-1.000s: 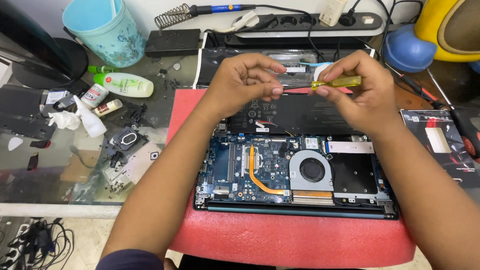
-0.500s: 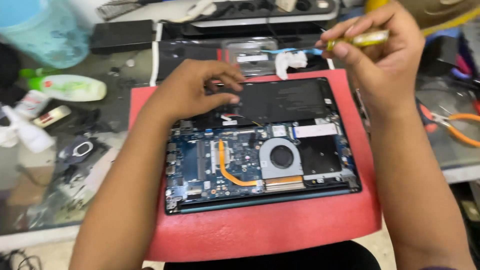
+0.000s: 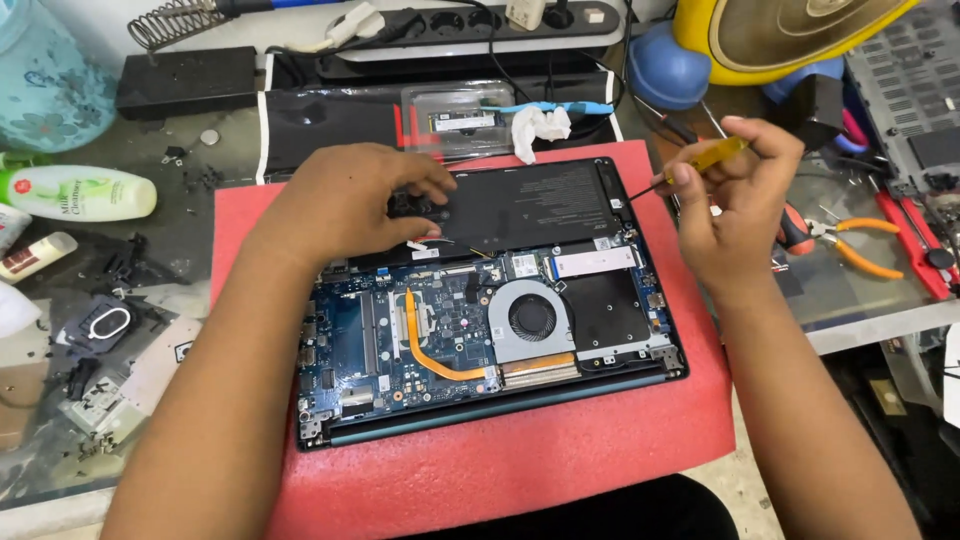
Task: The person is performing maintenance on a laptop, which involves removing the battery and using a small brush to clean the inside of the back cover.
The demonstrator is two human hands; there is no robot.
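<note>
The opened laptop, probably stiff but fragile inside, lies on a red foam mat on the tabletop, left hand flat on its black battery at 12 o'clock, right hand at 2 o'clock, its grip closed around a yellow-handled screwdriver.

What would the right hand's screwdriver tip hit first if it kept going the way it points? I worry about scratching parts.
Likely the black battery of the opened laptop: the right hand aims the screwdriver left and down. Depth is unclear.

Matt black battery, copper heat pipe, red foam mat, glass tabletop.
</note>
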